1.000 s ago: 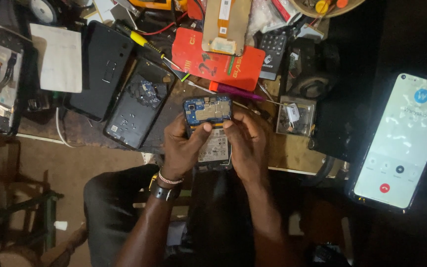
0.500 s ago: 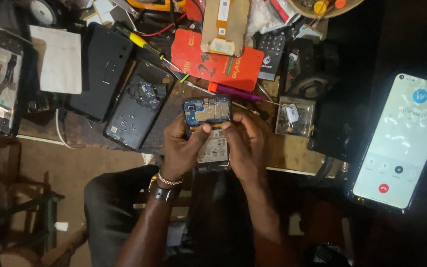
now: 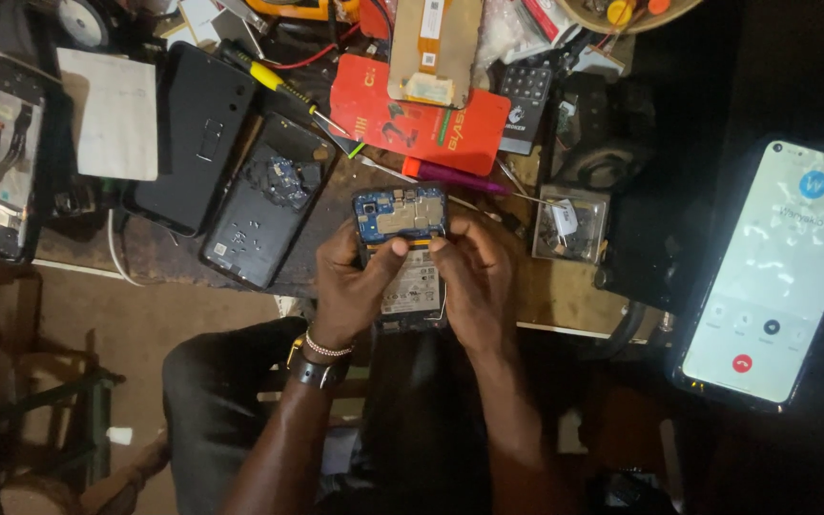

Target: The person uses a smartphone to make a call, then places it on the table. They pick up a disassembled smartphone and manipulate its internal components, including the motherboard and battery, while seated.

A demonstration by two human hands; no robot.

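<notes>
Both my hands hold an opened smartphone (image 3: 401, 216) with its back off, showing a blue circuit board at the top and a white-labelled battery below. My left hand (image 3: 350, 286) grips the phone's left side, thumb pressed at the board's lower edge. My right hand (image 3: 474, 277) grips the right side, thumb and fingertip meeting the left thumb near the middle of the phone. A watch and bead bracelet sit on my left wrist.
On the workbench lie a black phone shell (image 3: 264, 200), a black back cover (image 3: 195, 138), a red box (image 3: 422, 119), a yellow-handled screwdriver (image 3: 274, 81), a purple-handled tool (image 3: 455, 176) and a small clear parts box (image 3: 569, 224). A lit phone (image 3: 774, 277) showing a call screen lies at right.
My hands and the opened phone stay almost in place; only the thumbs shift slightly at the board's lower edge.
</notes>
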